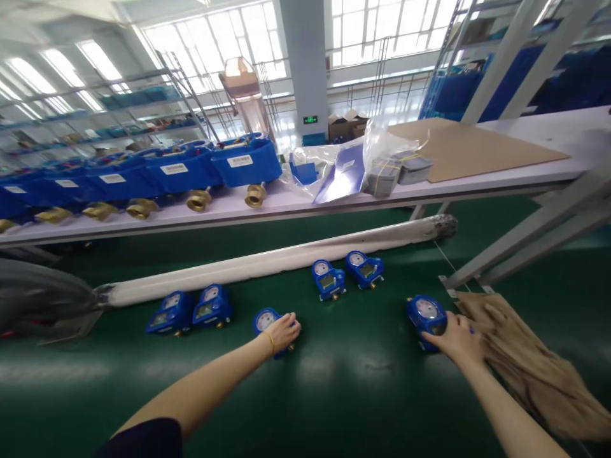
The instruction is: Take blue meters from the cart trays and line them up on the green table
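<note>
My left hand [283, 331], with a yellow band at the wrist, is closed over the lower part of a blue water meter [265, 319] on the green surface. At the right, my right hand [459, 338] grips another blue water meter [426, 310] by its lower right side, thumb in front; its round dial shows. Between my hands, a little farther back, stand two more meters [328, 280] [365, 270] with round dials and small displays. Left of my left hand is another pair of meters [170, 313] [212, 305].
A long white wrapped roll [267, 259] lies behind the meters. Brown cloth [534, 369] lies right of my right hand, near a metal frame leg [515, 235]. The raised shelf [296, 207] carries blue boxes [245, 162] with brass fittings, plastic wrap, grey stacks [383, 177] and cardboard [482, 147].
</note>
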The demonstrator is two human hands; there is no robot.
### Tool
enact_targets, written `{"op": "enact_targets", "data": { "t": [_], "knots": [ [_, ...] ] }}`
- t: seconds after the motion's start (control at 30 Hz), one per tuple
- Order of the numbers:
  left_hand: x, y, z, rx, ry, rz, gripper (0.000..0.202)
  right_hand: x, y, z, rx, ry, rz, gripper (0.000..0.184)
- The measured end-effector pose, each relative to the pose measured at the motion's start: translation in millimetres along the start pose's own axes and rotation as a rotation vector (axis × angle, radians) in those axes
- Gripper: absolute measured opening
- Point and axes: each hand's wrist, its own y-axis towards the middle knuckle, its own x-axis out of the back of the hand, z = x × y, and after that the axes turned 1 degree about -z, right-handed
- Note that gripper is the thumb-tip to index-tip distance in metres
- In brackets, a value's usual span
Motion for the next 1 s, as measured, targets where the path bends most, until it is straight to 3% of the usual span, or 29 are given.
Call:
{"op": "enact_targets", "data": {
  "t": [0.2, 0.33, 0.43, 0.57, 0.8, 1.0],
  "knots": [
    [-34.7, 1.8, 0.4, -0.154, 0.060, -0.056, 0.039, 12.2, 71.0, 47.3, 0.024, -0.022, 0.023, 0.085],
    [-52.0, 0.5, -4.5, -0.133, 0.114, -0.132, 0.040, 20.3, 110.8, 82.6, 0.095, -0.013, 0.047, 0.084],
    [-57.6, 1.4, -7.1, -0.118, 0.148, -0.124, 0.037, 22.4, 129.5, 101.3, 0.102, 0.003, 0.047, 0.084],
    [-61.2, 1.3, -11.3, -0.092, 0.172, -0.088, 0.044, 21.9, 144.0, 112.5, 0.091, 0.027, 0.043, 0.085],
    [-55.8, -5.7, -21.8, 0.007, 0.037, -0.195, 0.053, 19.4, 151.3, 113.0, 0.110, 0.065, 0.016, 0.088],
    [-48.9, -6.4, -25.1, 0.039, 0.006, -0.165, 0.058, 20.9, 152.4, 118.0, 0.087, 0.074, 0.003, 0.086]
  ]
}}
